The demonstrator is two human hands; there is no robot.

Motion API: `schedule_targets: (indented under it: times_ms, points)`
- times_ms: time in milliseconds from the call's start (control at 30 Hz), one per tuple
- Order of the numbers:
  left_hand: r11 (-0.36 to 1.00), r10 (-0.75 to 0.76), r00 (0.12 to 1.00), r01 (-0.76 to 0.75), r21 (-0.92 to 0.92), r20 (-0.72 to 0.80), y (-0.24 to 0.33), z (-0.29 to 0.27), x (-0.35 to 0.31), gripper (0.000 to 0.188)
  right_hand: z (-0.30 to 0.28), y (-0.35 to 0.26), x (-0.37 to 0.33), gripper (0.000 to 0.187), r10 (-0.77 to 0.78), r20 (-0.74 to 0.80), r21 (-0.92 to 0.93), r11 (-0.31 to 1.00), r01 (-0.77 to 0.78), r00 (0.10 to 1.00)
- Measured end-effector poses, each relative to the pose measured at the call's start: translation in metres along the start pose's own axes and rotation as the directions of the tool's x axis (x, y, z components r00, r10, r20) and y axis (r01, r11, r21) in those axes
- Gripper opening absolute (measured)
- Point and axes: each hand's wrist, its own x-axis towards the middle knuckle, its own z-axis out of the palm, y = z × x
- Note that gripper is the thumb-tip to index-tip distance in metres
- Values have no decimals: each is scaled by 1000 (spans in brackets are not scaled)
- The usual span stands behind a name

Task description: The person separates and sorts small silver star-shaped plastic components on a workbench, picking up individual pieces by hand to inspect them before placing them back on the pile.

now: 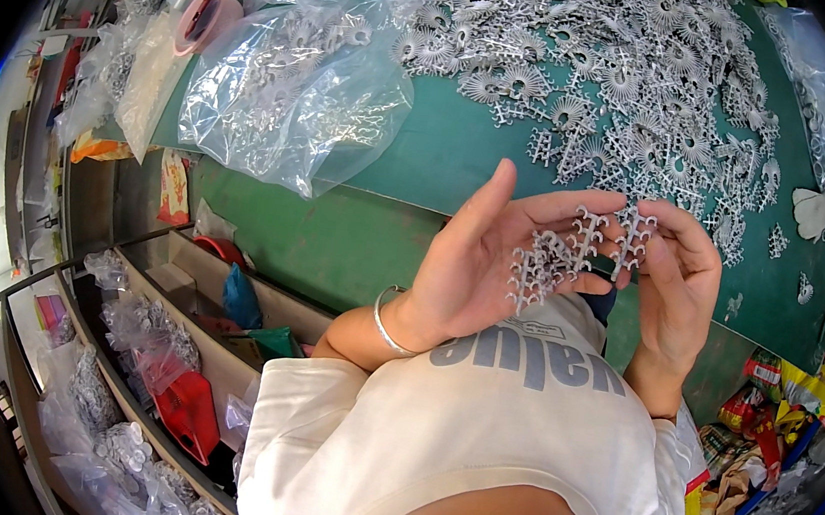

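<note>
My left hand point(472, 264) is palm up, thumb raised, cradling several small grey branched metal pieces point(537, 269) with curled prongs. My right hand point(681, 286) pinches a similar grey branched piece point(633, 238) between thumb and fingers, close to the left fingertips. Both hands are just over the table's near edge, in front of my body. Beyond them a large heap of grey metal pieces point(641, 91), some fan-shaped and some branched, spreads over the green table point(444, 150). A few single pieces lie apart at the heap's right side.
A clear plastic bag point(299, 95) with grey pieces lies left of the heap, beside a roll of tape point(206, 20). Lower left, wooden troughs point(194, 325) hold bagged parts and a red container point(181, 404). Colourful packets point(769, 406) are piled lower right.
</note>
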Motion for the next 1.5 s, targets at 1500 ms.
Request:
schedule_targets:
  times_ms: [1500]
  points:
    - [988,-34,926,87,124,-377,-40,-72,48,16,-67,72,59,26,-501,155,-985,-8,174,852]
